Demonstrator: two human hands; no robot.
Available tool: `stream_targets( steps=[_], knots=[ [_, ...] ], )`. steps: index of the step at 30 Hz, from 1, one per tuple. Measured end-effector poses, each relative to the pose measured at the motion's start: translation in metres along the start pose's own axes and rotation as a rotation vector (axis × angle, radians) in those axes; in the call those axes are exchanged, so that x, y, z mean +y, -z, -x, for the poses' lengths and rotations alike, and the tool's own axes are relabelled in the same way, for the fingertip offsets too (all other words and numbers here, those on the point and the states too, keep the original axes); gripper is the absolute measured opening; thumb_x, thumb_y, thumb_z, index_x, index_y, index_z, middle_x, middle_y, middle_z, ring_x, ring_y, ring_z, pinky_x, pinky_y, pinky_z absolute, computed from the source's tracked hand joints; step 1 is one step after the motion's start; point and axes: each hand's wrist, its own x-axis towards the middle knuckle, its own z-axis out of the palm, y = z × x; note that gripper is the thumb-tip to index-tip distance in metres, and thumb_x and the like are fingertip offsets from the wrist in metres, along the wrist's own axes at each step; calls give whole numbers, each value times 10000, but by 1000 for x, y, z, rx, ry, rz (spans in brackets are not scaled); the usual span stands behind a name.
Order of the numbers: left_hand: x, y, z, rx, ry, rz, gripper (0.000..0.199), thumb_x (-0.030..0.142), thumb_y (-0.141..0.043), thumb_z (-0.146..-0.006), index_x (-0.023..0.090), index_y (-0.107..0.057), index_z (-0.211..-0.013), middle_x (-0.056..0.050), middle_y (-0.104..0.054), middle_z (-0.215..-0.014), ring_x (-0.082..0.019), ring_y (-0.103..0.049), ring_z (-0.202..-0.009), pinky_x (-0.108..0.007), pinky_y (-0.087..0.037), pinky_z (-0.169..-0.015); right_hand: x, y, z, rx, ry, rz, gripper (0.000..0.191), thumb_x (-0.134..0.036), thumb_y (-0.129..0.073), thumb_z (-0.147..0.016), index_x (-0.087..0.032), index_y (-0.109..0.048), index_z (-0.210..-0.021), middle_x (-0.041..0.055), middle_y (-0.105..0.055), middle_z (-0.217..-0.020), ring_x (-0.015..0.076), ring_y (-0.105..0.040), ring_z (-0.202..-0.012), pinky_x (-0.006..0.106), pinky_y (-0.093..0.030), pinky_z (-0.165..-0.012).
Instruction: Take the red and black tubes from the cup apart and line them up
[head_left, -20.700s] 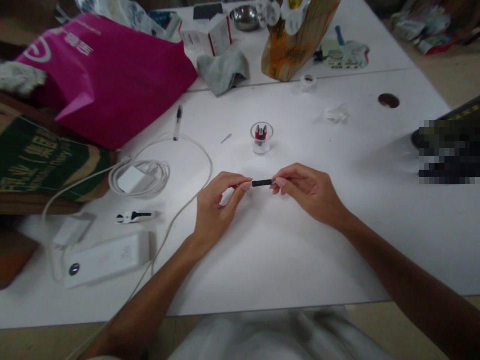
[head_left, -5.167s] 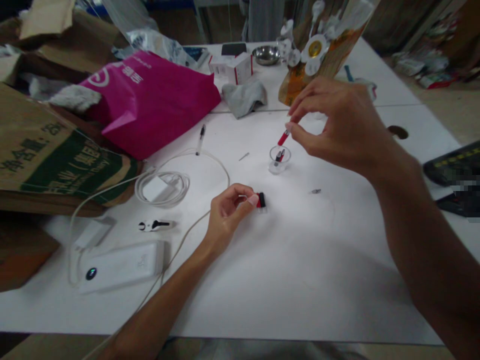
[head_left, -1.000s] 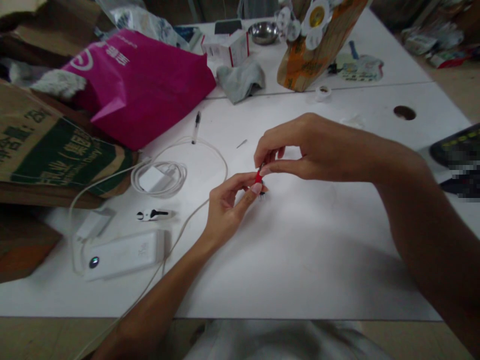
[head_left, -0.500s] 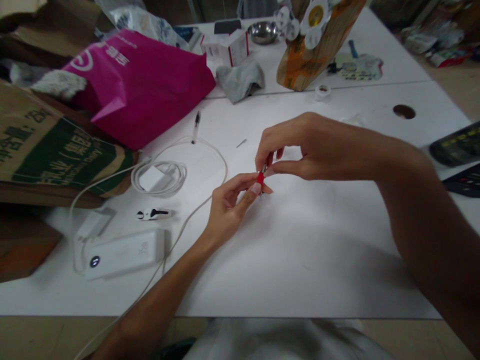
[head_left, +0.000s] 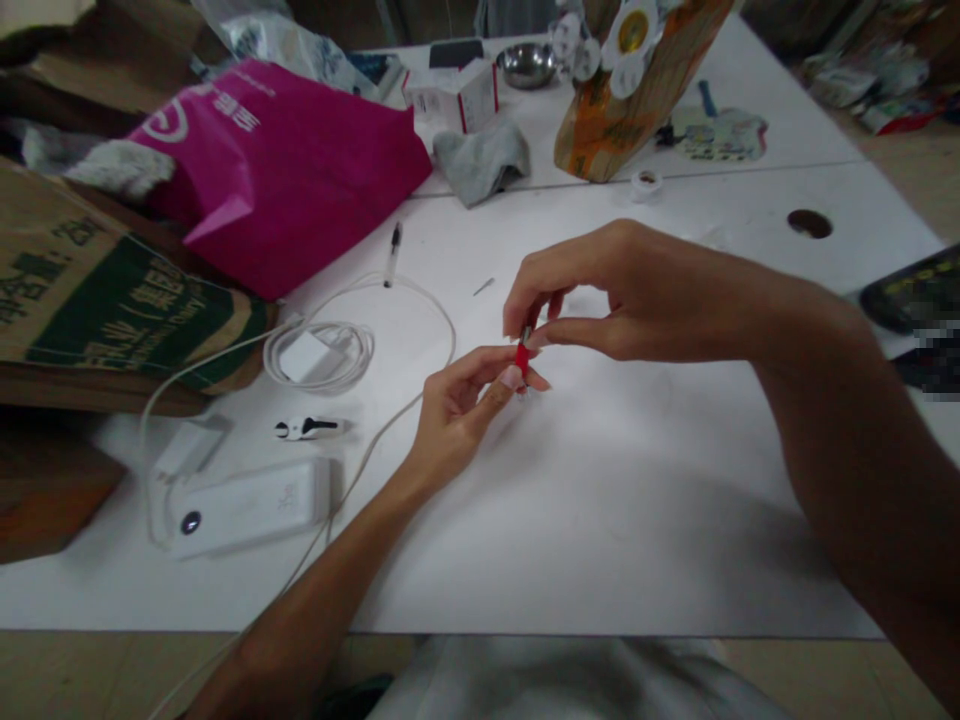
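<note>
A small red piece (head_left: 522, 357) with a dark metallic upper end is pinched between thumb and fingers of my left hand (head_left: 469, 400). Thin pale bits show at its lower end, too small to make out. From above, my right hand (head_left: 585, 295) closes its thumb and index finger around the metallic end. Both hands are over the white table (head_left: 600, 520). Just beyond them lies a thin metal pin-like piece (head_left: 484, 286). To the left rest a black-capped pen (head_left: 392, 255) and a small white and black tool (head_left: 307, 428).
On the left are a white power bank (head_left: 251, 505), a coiled white cable (head_left: 360, 360), a magenta bag (head_left: 292, 170) and a brown sack (head_left: 135, 300). Farther back sit a grey cloth (head_left: 482, 160), a metal bowl (head_left: 526, 65) and a tape roll (head_left: 646, 183).
My right index fingertip has shifted slightly left at the metallic end. My left hand stays almost still around the red piece.
</note>
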Motion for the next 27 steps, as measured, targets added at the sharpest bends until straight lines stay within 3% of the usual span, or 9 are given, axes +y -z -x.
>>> stream_targets(
  steps=[9,13,27],
  knots=[
    [0,5,-1,-102,48,85,322,463,-846,-1079,225,-901,-1289,-124,-893,-1070,-235,-809,-993,-379,-616,-979,-5,2,2,4,-37,-102,169,-307,-754,-945,-360,-874,-1051,-8,-893,-1087,269,-804,-1119,404,-653,-1045],
    [5,6,-1,-181,119,174,355,511,-862,-1055,223,-917,-1255,-118,-866,-985,-254,-807,-950,-411,-612,-967,-8,5,3,-13,-26,-156,168,-327,-768,-963,-338,-876,-1091,7,-893,-1158,263,-804,-1139,404,-670,-1069],
    [24,7,-1,-249,257,412,456,630,-944,-911,193,-898,-1035,-5,-521,-652,-182,-522,-694,-390,-533,-779,-17,-3,10,113,-4,-374,127,-416,-837,-941,-355,-837,-1052,33,-871,-1223,252,-802,-1185,374,-679,-1056]
  ],
)
